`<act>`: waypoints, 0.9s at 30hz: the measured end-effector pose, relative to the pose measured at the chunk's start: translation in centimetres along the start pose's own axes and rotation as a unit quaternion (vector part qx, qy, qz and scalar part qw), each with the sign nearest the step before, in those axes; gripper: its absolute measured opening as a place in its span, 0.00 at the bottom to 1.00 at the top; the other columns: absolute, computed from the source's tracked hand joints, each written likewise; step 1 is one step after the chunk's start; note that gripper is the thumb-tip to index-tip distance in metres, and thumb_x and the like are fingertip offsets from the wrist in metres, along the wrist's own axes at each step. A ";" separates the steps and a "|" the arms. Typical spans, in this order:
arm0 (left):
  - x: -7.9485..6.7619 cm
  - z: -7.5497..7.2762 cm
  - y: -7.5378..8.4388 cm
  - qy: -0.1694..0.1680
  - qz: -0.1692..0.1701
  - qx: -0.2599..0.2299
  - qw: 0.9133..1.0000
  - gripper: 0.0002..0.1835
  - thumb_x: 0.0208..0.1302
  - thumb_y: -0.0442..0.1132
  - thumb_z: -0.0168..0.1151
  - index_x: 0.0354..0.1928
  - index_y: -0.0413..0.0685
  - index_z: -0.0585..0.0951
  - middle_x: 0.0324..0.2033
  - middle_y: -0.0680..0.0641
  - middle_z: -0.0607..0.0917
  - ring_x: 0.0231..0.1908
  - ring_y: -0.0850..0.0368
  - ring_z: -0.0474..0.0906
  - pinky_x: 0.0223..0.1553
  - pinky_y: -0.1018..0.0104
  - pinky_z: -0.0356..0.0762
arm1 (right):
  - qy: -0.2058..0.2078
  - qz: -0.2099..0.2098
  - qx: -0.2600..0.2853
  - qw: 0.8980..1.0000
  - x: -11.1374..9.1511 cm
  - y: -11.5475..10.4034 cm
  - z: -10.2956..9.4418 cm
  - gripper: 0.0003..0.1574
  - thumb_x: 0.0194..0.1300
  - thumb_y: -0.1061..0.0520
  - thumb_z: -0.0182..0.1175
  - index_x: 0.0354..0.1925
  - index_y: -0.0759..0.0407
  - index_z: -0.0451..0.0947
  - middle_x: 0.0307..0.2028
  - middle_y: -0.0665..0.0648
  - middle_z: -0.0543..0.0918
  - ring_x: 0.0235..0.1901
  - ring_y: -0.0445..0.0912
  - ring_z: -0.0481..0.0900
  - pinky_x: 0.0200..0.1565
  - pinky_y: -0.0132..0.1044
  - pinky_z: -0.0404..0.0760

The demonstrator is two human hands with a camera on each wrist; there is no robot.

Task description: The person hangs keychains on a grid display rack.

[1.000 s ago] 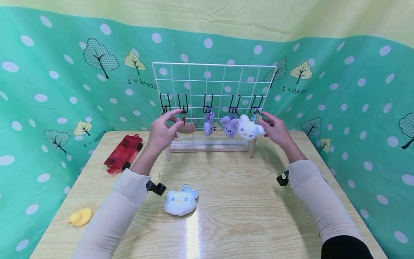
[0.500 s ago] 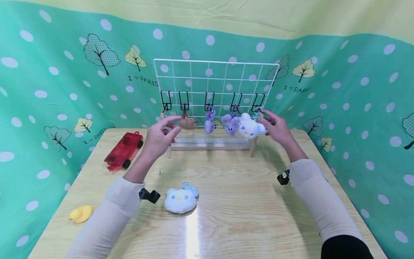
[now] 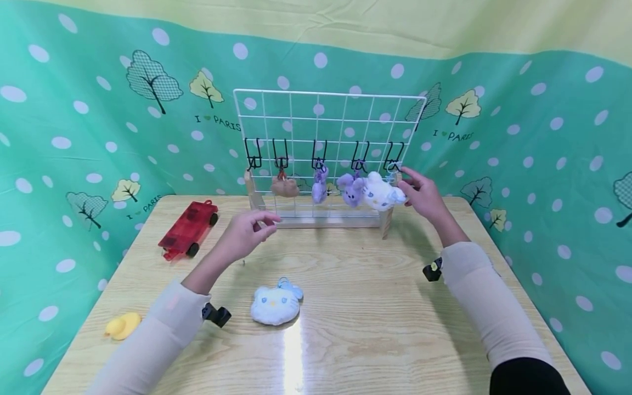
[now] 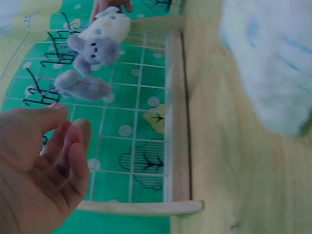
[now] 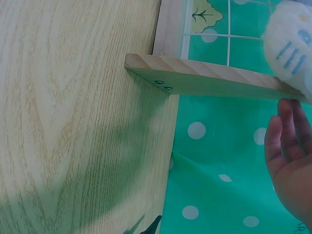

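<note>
My left hand (image 3: 245, 235) hovers over the table in front of the rack's left end, fingers loosely bent with nothing in them. My right hand (image 3: 425, 198) is at the rack's right end, its fairly straight fingertips against or very near the wooden side post (image 5: 219, 78). Just beside them hangs a white cat-face plush keychain (image 3: 380, 193); whether the hand touches it is unclear. From other black hooks on the white wire grid rack (image 3: 329, 96) hang a brown plush (image 3: 285, 187), a slim purple plush (image 3: 320, 189) and a purple eared plush (image 3: 350, 191).
A second white cat-face plush keychain (image 3: 275, 305) lies on the wooden table (image 3: 365, 307), nearer the front. To the left are a red toy cart (image 3: 190, 230) with black wheels and a yellow toy duck (image 3: 123, 326). The leftmost hook (image 3: 254, 161) bears no plush.
My left hand has let go of the brown plush, which now hangs from its hook, and has moved down and toward me. The right hand stays at the rack's right end.
</note>
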State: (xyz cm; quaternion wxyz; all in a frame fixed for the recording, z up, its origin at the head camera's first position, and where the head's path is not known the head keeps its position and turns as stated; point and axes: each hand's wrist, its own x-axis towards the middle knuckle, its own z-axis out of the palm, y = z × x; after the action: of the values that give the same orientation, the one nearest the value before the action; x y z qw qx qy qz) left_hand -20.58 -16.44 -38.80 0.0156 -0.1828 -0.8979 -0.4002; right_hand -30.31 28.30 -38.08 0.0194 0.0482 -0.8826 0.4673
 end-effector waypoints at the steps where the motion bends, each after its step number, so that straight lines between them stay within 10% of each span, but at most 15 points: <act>1: -0.1 0.2 -0.3 -0.017 0.003 0.005 1.000 0.12 0.70 0.36 0.65 0.54 0.49 0.86 0.41 0.44 0.88 0.26 0.55 0.77 0.26 0.69 0.79 | 0.000 -0.001 0.000 1.000 0.0 0.0 0.0 0.36 0.78 0.38 0.50 0.79 0.39 0.57 0.64 0.64 0.76 0.47 0.53 0.78 0.48 0.48 0.87; 15: -1.6 2.4 -4.2 -0.203 0.084 0.035 0.975 0.12 0.69 0.32 0.65 0.52 0.48 0.86 0.41 0.46 0.88 0.38 0.62 0.80 0.41 0.69 0.82 | -0.001 -0.003 -0.001 1.000 0.0 0.0 -0.1 0.36 0.78 0.38 0.49 0.79 0.39 0.56 0.63 0.63 0.76 0.47 0.52 0.78 0.49 0.50 0.86; 27: -2.3 4.0 -6.3 -0.303 0.079 0.045 0.949 0.17 0.68 0.38 0.68 0.58 0.55 0.85 0.42 0.55 0.83 0.41 0.65 0.78 0.45 0.70 0.80 | -0.005 0.005 -0.003 1.000 -0.2 -0.2 -0.1 0.37 0.78 0.38 0.50 0.79 0.36 0.56 0.65 0.63 0.75 0.47 0.53 0.78 0.48 0.46 0.87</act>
State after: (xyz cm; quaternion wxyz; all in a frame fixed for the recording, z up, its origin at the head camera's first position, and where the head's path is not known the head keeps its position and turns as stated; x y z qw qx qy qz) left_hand -20.11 -18.12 -46.47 -0.2174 -0.3651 -0.8599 -0.2829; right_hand -30.12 28.26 -37.91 0.0131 0.0461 -0.8844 0.4643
